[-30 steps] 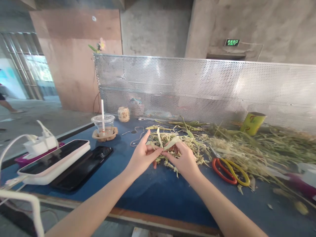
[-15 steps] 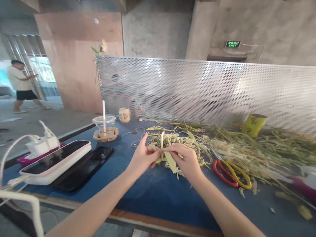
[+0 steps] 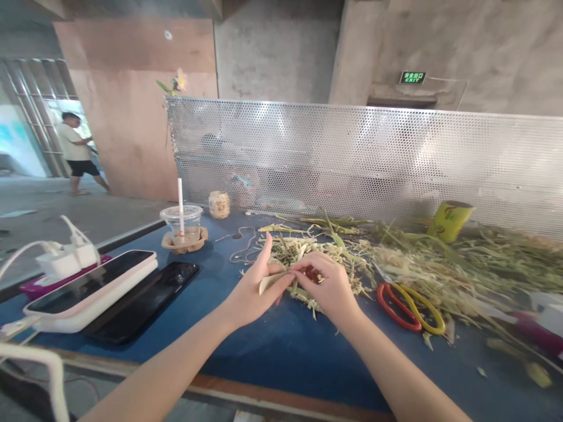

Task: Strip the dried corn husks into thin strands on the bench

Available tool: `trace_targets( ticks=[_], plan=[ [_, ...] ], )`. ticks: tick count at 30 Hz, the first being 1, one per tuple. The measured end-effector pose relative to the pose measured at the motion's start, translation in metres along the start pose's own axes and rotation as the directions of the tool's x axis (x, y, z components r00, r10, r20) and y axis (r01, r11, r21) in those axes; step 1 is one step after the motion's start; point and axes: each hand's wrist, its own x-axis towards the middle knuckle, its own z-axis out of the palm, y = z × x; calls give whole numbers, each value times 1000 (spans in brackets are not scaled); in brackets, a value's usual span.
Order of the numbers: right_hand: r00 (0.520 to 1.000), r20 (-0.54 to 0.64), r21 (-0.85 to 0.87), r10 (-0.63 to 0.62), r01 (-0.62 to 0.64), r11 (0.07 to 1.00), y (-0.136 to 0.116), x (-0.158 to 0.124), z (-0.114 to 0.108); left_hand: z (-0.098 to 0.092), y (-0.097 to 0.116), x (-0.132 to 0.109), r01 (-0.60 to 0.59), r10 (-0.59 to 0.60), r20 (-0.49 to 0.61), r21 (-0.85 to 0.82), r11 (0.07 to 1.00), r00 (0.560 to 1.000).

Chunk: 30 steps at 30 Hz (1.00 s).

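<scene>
My left hand [image 3: 257, 290] and my right hand [image 3: 325, 284] meet at the fingertips over the blue table. A pale green leaf strip [image 3: 269, 281] lies across my left hand, pinched between its thumb and fingers. The thumb and index finger of my right hand close on the strip's end beside the left fingertips. Behind and beneath both hands spreads a pile of dried plant scraps [image 3: 352, 258]. Scissors with red and yellow handles [image 3: 413, 308] rest to the right of my right hand.
Two phones [image 3: 143, 302] and white chargers [image 3: 65, 261] lie at left. Behind them are a lidded cup with a straw [image 3: 185, 225] and a small jar [image 3: 219, 204]. A yellow-green roll [image 3: 451, 221] stands among stalks at right. A person [image 3: 77, 152] is beyond the table.
The leaf strip, which hung down between my hands, now lies to the left across my left hand. The view has shifted slightly, and the person in the background has walked rightward.
</scene>
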Motion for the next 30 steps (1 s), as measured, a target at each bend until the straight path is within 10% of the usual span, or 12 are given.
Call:
trace_targets(
  ticks=[12, 22, 30],
  plan=[
    [994, 34, -330, 105, -88, 940, -5, 3, -3, 9, 1, -3, 4, -22, 120, 154, 988, 992],
    [998, 69, -42, 8, -5, 999, -7, 7, -15, 5, -5, 1, 47, -47, 143, 7, 999, 989],
    [993, 71, -134, -92, 100, 986, -8, 3, -17, 4, -16, 6, 104, -90, 108, -131, 986, 990]
  ],
)
